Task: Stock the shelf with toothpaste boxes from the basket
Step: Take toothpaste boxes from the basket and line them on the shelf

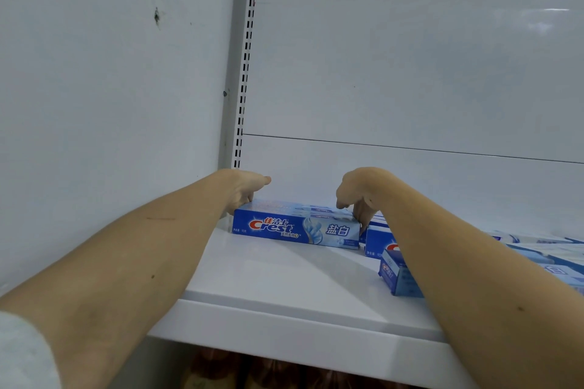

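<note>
A blue Crest toothpaste box (295, 229) lies lengthwise on the white shelf (284, 281), near the back left corner. More blue boxes appear to lie behind it. My left hand (245, 186) holds its left end, fingers curled over the top edge. My right hand (355, 196) holds its right end, fingers bent down against it. More blue toothpaste boxes (395, 271) lie to the right, partly hidden by my right forearm. No basket shows.
A slotted metal upright (245, 73) runs up the back left corner beside the white side wall (110, 88). Loose boxes (543, 253) crowd the shelf's right side. The shelf's front lip (300, 325) is near me, with brown items below.
</note>
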The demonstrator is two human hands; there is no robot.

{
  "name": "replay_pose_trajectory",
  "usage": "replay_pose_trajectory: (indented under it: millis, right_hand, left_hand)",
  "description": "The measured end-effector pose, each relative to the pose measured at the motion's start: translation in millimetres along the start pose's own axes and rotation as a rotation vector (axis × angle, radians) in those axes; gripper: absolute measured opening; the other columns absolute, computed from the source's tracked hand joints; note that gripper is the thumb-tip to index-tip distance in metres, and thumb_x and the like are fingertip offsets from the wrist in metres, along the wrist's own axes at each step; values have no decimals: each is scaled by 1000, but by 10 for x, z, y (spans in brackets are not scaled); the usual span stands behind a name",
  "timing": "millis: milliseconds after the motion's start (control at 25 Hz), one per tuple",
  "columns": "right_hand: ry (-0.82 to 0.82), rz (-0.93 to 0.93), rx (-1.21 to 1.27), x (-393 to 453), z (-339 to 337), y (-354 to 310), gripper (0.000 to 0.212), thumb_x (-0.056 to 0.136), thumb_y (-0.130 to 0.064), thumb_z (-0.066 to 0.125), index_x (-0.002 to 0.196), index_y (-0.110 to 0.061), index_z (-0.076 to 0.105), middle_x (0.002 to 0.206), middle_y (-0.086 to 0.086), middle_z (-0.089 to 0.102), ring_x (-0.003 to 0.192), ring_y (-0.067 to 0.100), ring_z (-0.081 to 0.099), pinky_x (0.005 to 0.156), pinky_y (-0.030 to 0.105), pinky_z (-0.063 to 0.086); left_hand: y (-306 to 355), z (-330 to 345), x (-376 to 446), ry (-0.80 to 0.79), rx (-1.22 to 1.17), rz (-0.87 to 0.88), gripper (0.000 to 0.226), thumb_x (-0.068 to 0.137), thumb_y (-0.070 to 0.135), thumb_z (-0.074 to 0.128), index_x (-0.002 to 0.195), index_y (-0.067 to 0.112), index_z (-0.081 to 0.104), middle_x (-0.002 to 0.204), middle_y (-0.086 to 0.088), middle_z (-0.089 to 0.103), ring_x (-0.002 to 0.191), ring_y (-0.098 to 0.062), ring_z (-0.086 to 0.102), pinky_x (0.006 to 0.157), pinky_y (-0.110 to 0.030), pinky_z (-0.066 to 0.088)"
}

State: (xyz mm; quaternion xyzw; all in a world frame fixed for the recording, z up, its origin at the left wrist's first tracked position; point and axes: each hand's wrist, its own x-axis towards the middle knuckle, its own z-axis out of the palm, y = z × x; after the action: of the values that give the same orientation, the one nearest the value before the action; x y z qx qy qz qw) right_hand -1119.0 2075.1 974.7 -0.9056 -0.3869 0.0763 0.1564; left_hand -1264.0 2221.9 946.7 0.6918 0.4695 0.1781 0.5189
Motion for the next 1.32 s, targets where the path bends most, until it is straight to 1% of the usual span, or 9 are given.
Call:
replay_pose_trajectory:
  millis: [240,360,440,560,640,840,960,1160,1320]
  right_hand:
    - [-58,13,7,18,14,35,38,101,-15,42,133,3,52,125,19,65,111,32,65,101,41,49]
    - [124,-25,-65,-123,-27,-31,25,98,-11,38,104,5,57,113,15,65,89,31,68,88,39,55]
    - [281,-87,-31,-153,-165,-111,18,95,-9,39,88,4,49,103,15,65,84,33,71,82,43,58]
    - [265,-231,110,-377,-506,-181,26,96,-13,42,106,6,56,104,18,69,81,34,72,74,47,60]
    - [197,-357,86,-687,-700,-108,27,98,-15,44,114,-2,60,107,13,68,86,29,70,74,44,61]
    - [69,-364,-89,-1310,-913,573,29,100,-23,46,123,-13,60,114,7,66,100,24,68,83,43,60]
    - [-20,-298,-154,-1534,-937,1112,30,101,-25,48,128,-15,56,119,7,64,104,24,66,87,47,58]
    - [-132,-283,-240,-1653,-850,1930,30,100,-20,52,130,-18,56,120,0,64,108,20,63,89,43,57]
    - [-33,-389,-268,-1651,-747,2273,34,92,-20,62,127,-22,59,124,-3,61,110,20,61,81,28,57]
  left_hand:
    - [-6,-3,-37,11,14,22,76,97,53,45,148,1,22,139,-18,51,105,-24,65,78,-34,56]
    - [10,-6,-52,105,238,115,75,99,54,39,152,5,19,151,-19,37,125,-33,52,103,-43,46]
    - [95,-31,-106,220,273,341,66,103,44,38,152,4,22,157,-18,28,140,-35,34,112,-44,32]
    - [425,-74,-352,350,93,696,28,99,30,45,119,12,55,125,-12,55,112,-26,54,83,-33,44]
    - [586,-13,-657,267,150,819,24,98,27,49,113,11,60,117,-9,65,97,-21,62,74,-29,47]
    - [572,590,-1460,-319,521,681,45,98,42,53,136,18,52,124,-4,64,108,-22,66,96,-43,54]
    - [438,1047,-1701,-465,694,562,49,94,37,62,139,21,51,127,-3,61,115,-24,62,93,-42,56]
    - [212,1438,-1897,-295,814,576,48,85,25,76,128,13,60,116,-1,59,109,-21,58,86,-36,59]
    - [167,1502,-2021,-138,904,665,49,79,20,81,115,23,47,111,4,58,96,-14,61,85,-30,56]
